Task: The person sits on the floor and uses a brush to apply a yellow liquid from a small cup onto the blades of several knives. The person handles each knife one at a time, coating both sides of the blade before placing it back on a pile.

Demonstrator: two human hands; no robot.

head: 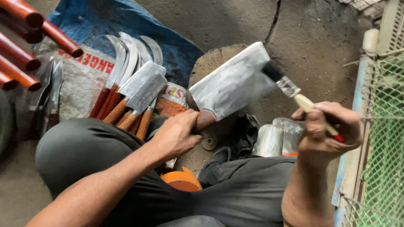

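The left hand (176, 134) is clamped around the wooden handle of a cleaver (231, 84), holding its broad grey blade tilted up over a round stone block (210, 63) on the floor. The right hand (330, 126) grips the pale handle of a brush (294, 94), fingers closed on it; the dark bristles touch the blade's upper right edge.

Below the blade, between the knees in dark trousers, lie a black cloth (240, 134), a small metal disc (209, 141) and a clear plastic bag (277, 138). An orange container (183, 180) sits just under the left wrist.

To the left, more cleavers (143, 90) and curved sickles (130, 54) with reddish-brown handles lie bunched on a printed sack (84, 71) over a blue tarp (97, 21). Red-brown poles (25, 38) cross the top left corner. Green mesh (385, 138) runs along the right side.
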